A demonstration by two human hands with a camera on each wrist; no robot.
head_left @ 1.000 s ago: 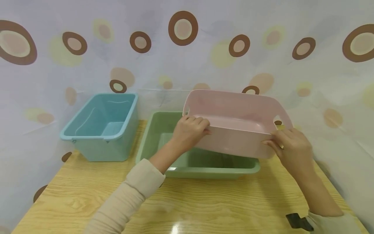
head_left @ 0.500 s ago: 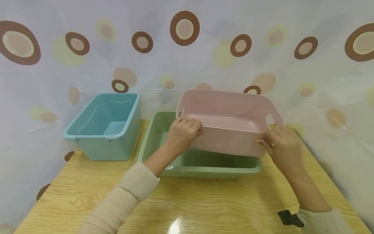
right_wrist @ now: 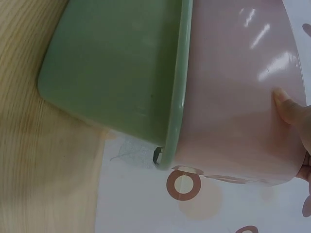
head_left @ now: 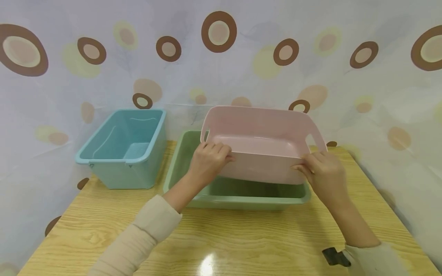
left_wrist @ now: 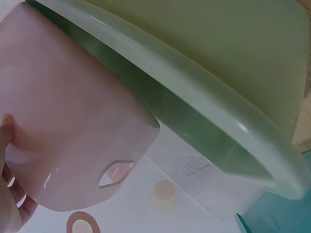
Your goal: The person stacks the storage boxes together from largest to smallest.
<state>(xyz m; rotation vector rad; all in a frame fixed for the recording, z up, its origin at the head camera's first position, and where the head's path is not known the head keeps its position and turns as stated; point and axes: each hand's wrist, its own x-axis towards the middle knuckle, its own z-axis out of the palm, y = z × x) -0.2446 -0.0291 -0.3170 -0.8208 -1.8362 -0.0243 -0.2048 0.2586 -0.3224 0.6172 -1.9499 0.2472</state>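
Across the whole back runs the pale wall covering (head_left: 241, 76), dotted with brown-ringed circles (head_left: 219, 32) and softer yellow and peach spots. Below it comes the table (head_left: 248, 241), yellowish wood grain, with a bright patch of glare near the front edge of the view. And now the green tub (head_left: 253, 200), wide and low, sitting upright on the wood towards the back. Over it, the pink basket (head_left: 260, 166)! It's tipped so its mouth faces the person, its inner floor on show, its underside above the tub's opening; whether basket and tub touch is hard to tell. Off to the left stands the blue bin (head_left: 124, 174), upright on the table just beside the tub, nothing visible inside.

Down come two light sleeves (head_left: 138, 237), and look at those hands! The left hand (head_left: 209, 159) has the near rim of the basket gripped by its left end, thumb on the outer wall. The right hand (head_left: 324, 174) pinches the same rim by the right end, fingers over the edge, thumb flat outside, just below the handle (head_left: 320, 140). Smallest of all, a black strap (head_left: 335, 257) juts from the right cuff.
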